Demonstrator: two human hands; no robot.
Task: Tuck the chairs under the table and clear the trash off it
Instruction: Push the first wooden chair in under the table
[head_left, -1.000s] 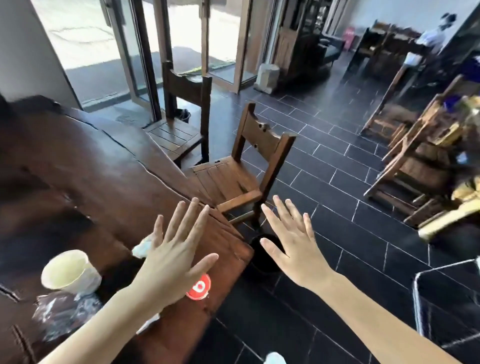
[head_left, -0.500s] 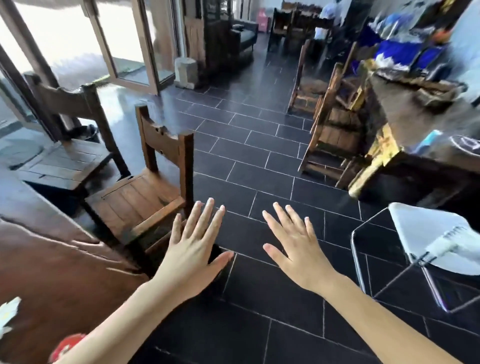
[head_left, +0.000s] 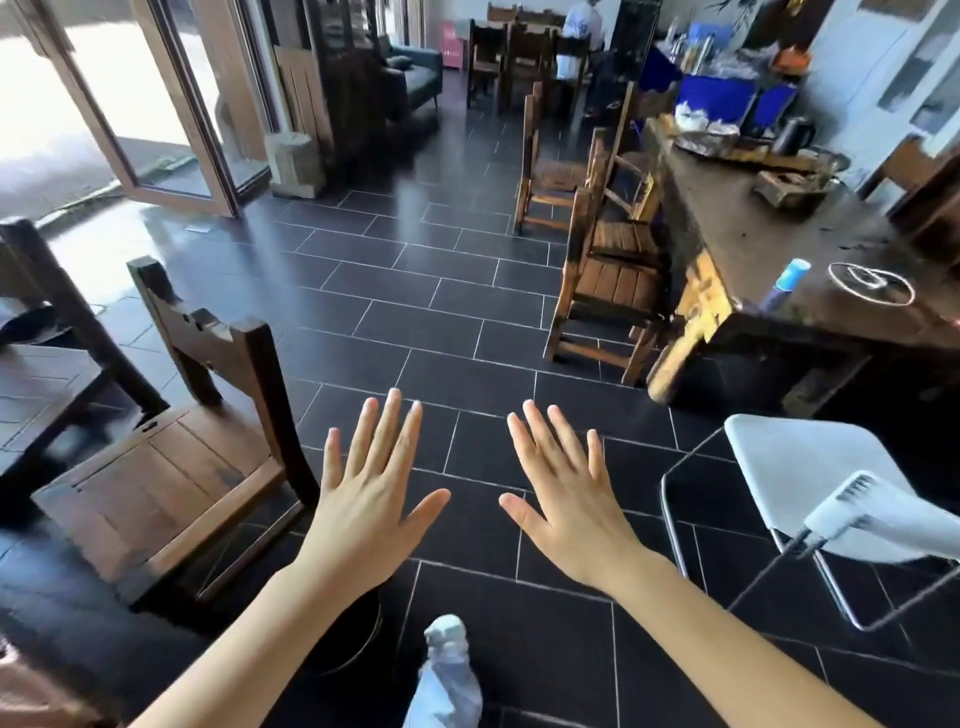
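Note:
My left hand (head_left: 371, 499) and my right hand (head_left: 566, 499) are both stretched out flat over the dark tiled floor, fingers spread, holding nothing. A wooden chair (head_left: 171, 467) stands just left of my left hand, its backrest post close to my fingers but apart from them. A second wooden chair (head_left: 47, 364) stands farther left, cut off by the frame edge. A dark round bin (head_left: 353, 634) sits on the floor under my left forearm. The table with the trash is out of view except for a brown corner (head_left: 31, 691) at the lower left.
A white metal-framed chair (head_left: 810, 499) stands at the right. Beyond it is another wooden table (head_left: 769, 244) with clutter and a blue bottle (head_left: 787, 283), with wooden chairs (head_left: 613, 270) beside it. Open glass doors (head_left: 156, 104) are at the back left. A person sits far back.
The view has swung right, away from the table; the cup and trash have left the frame. Both hands stay open and spread, now over the floor beside the near chair.

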